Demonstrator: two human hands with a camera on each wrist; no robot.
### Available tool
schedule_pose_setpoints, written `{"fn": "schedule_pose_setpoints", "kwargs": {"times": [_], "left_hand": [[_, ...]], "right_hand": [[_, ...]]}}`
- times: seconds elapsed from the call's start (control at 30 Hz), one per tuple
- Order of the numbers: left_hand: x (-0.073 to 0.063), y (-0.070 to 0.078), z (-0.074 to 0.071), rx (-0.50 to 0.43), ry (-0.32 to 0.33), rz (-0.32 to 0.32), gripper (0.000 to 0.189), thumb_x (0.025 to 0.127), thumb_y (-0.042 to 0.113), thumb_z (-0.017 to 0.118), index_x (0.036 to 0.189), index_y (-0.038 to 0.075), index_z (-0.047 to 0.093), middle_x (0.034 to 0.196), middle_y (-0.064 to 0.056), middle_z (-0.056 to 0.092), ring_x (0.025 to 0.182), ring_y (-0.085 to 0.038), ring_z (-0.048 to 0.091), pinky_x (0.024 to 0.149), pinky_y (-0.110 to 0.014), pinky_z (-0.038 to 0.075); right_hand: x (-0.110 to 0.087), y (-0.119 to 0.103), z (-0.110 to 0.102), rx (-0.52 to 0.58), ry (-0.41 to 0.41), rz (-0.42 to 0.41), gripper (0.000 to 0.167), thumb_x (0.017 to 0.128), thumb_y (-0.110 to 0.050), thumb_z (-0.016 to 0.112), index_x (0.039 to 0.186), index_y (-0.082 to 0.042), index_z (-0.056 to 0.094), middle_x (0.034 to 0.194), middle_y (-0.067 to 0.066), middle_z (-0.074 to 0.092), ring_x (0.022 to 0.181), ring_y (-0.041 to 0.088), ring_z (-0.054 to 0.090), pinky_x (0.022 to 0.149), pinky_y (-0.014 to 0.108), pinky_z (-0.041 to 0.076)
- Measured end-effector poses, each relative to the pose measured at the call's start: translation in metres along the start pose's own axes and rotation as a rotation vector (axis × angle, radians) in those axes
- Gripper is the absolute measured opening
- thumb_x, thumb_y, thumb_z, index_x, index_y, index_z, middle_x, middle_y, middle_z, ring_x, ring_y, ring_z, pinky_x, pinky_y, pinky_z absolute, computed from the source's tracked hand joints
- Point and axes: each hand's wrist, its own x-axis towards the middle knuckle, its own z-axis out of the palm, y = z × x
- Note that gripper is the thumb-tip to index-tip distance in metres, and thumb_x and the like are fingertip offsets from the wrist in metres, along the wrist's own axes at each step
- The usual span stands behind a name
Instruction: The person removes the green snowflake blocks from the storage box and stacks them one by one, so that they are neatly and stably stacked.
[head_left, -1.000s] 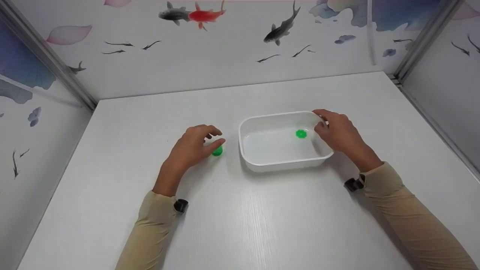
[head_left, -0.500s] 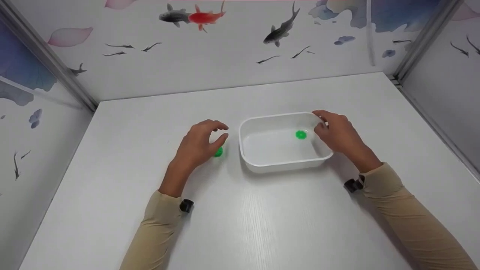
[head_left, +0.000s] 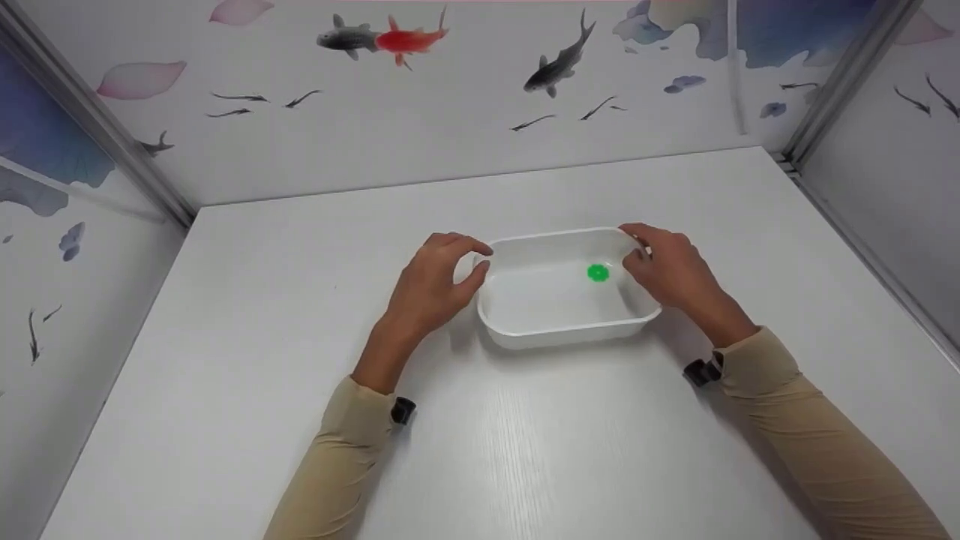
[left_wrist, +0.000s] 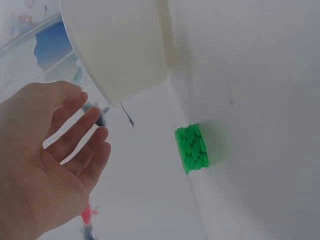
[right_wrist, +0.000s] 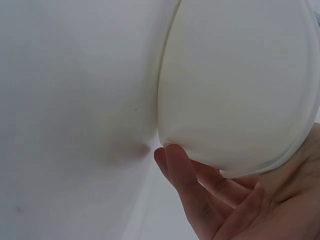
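Note:
A white rectangular tub (head_left: 532,296) stands on the table, with a green flower-shaped piece (head_left: 598,272) lying inside toward its right end. My right hand (head_left: 671,270) grips the tub's right end, thumb over the rim, fingers along the outer wall in the right wrist view. At the left rim hovers my left hand (head_left: 431,285), thumb and fingers apart and curved loosely, nothing between them. The left wrist view shows a short stack of green notched pieces (left_wrist: 191,148) on the table beside the tub; my left hand hides it from the head view.
The white table (head_left: 510,427) is enclosed by panels printed with fish and petals, a back panel (head_left: 420,127) and side panels. Metal posts (head_left: 847,90) stand at the corners. Black wrist cameras (head_left: 403,410) sit at both cuffs.
My left hand has moved right and away from me, from beside the green stack to the tub's left rim, covering the stack. My right hand stays on the tub.

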Motion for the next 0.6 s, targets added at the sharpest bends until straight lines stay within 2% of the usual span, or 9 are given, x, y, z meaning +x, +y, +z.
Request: {"fn": "schedule_pose_setpoints", "kwargs": {"times": [0.3, 0.6], "left_hand": [[0.009, 0.028, 0.023, -0.028, -0.061, 0.058, 0.021, 0.106, 0.025, 0.070, 0.125, 0.020, 0.078, 0.129, 0.001, 0.077, 0.131, -0.020, 0.065, 0.109, -0.036, 0.058], [0.023, 0.053, 0.043, -0.025, -0.128, 0.067, 0.024, 0.108, 0.029, 0.068, 0.130, 0.023, 0.076, 0.135, 0.004, 0.075, 0.134, -0.018, 0.064, 0.115, -0.034, 0.054]], "right_hand": [[0.001, 0.001, -0.003, 0.012, -0.021, 0.009, 0.054, 0.107, -0.019, 0.050, 0.160, -0.013, 0.052, 0.150, 0.021, 0.064, 0.114, 0.036, 0.068, 0.091, 0.054, 0.062], [0.001, 0.002, -0.009, 0.031, -0.034, 0.007, 0.054, 0.107, -0.022, 0.053, 0.160, -0.014, 0.052, 0.150, 0.024, 0.064, 0.123, 0.041, 0.069, 0.095, 0.059, 0.062]]}}
